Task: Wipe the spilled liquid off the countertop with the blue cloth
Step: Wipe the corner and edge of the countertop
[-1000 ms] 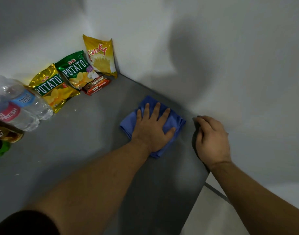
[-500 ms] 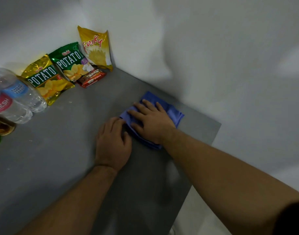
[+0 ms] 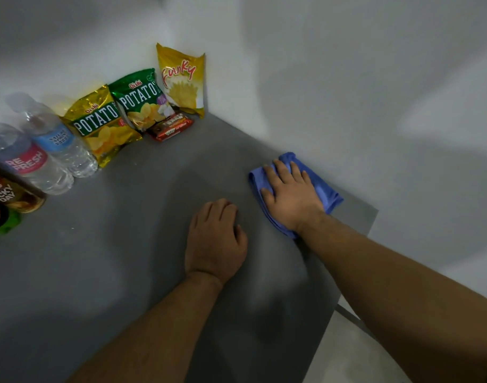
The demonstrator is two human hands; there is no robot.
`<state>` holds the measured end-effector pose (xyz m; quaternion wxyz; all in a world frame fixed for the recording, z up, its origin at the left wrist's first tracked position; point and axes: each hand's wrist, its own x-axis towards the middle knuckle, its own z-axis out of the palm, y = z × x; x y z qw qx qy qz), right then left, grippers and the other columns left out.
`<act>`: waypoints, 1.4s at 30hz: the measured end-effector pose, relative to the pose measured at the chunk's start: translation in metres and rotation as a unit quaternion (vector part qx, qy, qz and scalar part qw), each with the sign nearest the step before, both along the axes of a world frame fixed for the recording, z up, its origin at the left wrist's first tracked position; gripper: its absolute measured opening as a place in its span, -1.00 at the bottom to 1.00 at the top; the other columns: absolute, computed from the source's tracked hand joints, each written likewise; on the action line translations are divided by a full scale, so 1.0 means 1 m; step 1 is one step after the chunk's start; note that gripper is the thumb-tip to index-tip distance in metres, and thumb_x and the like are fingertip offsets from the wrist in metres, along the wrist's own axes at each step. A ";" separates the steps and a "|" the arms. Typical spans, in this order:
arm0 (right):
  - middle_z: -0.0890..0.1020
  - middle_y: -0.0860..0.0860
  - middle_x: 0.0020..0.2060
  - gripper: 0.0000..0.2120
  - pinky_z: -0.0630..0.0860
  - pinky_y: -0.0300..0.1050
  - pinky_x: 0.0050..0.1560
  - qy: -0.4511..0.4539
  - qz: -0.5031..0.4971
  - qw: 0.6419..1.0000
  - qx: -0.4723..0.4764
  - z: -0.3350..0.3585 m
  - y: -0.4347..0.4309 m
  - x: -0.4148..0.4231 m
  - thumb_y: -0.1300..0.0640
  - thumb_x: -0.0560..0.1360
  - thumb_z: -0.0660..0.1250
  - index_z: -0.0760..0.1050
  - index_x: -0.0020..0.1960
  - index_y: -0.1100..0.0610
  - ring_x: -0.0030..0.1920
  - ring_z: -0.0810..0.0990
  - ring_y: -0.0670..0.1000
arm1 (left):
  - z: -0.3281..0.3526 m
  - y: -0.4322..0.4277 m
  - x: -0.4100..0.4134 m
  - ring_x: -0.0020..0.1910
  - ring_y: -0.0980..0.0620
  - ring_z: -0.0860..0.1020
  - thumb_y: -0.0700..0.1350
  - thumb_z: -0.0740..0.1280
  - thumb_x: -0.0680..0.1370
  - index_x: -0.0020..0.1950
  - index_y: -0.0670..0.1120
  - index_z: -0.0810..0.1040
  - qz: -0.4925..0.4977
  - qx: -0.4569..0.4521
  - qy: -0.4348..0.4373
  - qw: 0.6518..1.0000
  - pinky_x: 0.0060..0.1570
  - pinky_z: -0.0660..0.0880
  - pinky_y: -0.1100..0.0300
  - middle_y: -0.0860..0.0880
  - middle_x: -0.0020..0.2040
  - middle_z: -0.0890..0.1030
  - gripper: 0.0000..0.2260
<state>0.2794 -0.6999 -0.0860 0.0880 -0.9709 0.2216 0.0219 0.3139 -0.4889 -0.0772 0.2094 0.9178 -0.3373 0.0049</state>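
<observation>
The folded blue cloth [image 3: 324, 190] lies on the grey countertop [image 3: 143, 244], close to the white wall and the counter's right edge. My right hand [image 3: 292, 199] presses flat on top of it with the fingers spread, covering most of it. My left hand [image 3: 216, 240] rests palm down on the bare counter a short way left of the cloth, fingers curled together and holding nothing. I cannot make out any spilled liquid on the grey surface.
Three snack bags [image 3: 138, 102] and a small red packet [image 3: 170, 127] lean in the far corner. Two water bottles [image 3: 58, 145] and darker drink containers [image 3: 7, 200] stand at the left. The counter ends at the right edge [image 3: 344, 286], with pale floor beyond.
The cloth passed from my left hand to my right hand. My right hand then slid it right, toward the wall. My left hand came off it and now rests on the counter.
</observation>
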 end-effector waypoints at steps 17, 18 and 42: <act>0.02 0.02 0.68 -0.39 -0.09 0.22 0.62 0.016 0.045 0.999 -0.013 0.002 0.002 0.070 -0.25 0.68 -0.07 -0.01 0.68 -0.08 0.66 -0.07 0.20 | -0.007 0.002 0.004 0.33 -0.09 0.46 -0.06 0.10 0.51 0.31 -0.05 0.48 -0.003 -0.041 0.012 0.999 0.40 0.42 -0.05 -0.04 0.32 0.52 -0.60; 0.03 0.02 0.68 -0.40 -0.09 0.21 0.62 0.016 0.054 0.998 -0.012 0.002 0.003 0.086 -0.22 0.70 -0.06 -0.01 0.68 -0.05 0.66 -0.07 0.20 | -0.008 0.001 0.005 0.32 -0.08 0.45 -0.06 0.12 0.50 0.31 -0.04 0.47 -0.005 -0.042 0.012 0.999 0.40 0.41 -0.04 -0.03 0.31 0.51 -0.61; 0.12 0.06 0.66 -0.30 0.00 0.26 0.61 -0.007 0.010 1.000 0.023 -0.001 0.007 -0.132 -0.29 0.63 -0.14 0.08 0.67 0.04 0.65 0.01 0.22 | 0.018 0.014 -0.013 0.10 -0.20 0.56 -0.08 0.33 0.43 0.06 -0.09 0.59 0.007 -0.082 -0.004 0.997 0.16 0.42 -0.03 -0.12 0.10 0.63 -0.77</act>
